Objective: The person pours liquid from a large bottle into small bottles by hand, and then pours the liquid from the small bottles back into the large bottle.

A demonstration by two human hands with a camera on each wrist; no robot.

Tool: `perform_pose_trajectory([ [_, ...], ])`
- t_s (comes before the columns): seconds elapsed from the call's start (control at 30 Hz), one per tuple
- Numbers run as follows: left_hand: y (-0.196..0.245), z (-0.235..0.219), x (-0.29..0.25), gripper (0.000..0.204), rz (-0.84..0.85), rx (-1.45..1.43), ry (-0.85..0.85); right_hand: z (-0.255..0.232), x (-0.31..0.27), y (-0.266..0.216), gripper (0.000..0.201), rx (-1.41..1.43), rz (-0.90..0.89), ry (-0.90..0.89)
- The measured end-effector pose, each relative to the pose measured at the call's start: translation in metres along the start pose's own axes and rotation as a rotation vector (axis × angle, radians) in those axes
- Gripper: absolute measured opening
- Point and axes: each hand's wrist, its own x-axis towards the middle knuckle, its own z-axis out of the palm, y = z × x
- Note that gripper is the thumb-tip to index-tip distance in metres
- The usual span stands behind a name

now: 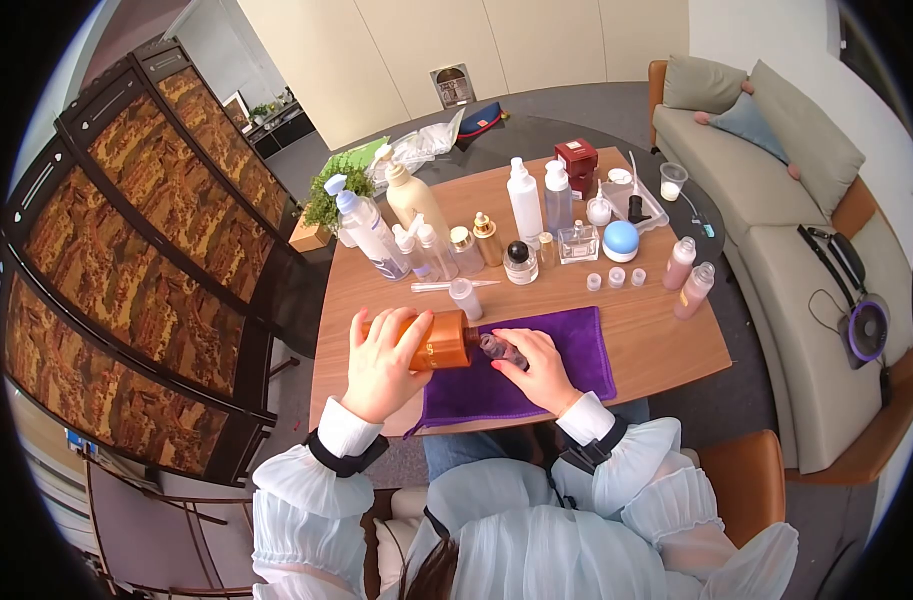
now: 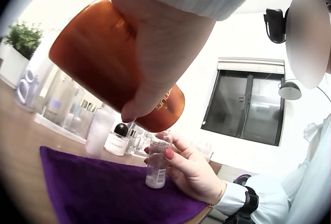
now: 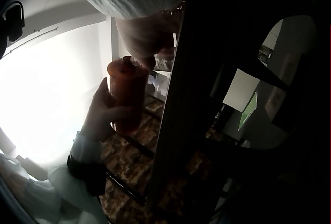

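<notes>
Hands (image 1: 381,360) over purple cloth (image 1: 576,350) on wooden table (image 1: 666,335), sofa (image 1: 776,260) beside.

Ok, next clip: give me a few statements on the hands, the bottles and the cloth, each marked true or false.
1. The left hand grips the orange bottle, tipped over toward the small clear bottle. True.
2. The right hand lies flat on the wood and holds nothing. False: its fingers are curled round the small clear bottle.
3. The small clear bottle stands on the purple cloth. True.
4. The purple cloth lies at the table's far edge. False: it lies at the near edge, in front of the person.
5. The two pink bottles stand on the purple cloth. False: they stand on bare wood, off to its right.
</notes>
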Motion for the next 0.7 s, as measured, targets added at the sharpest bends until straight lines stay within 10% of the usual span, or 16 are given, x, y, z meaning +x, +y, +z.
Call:
perform_pose_trajectory([
  [0.7,0.001,-0.015,0.007,0.075,0.051,0.079,-0.035,-0.001,0.0,-0.001,0.047,0.012,0.028,-0.029],
])
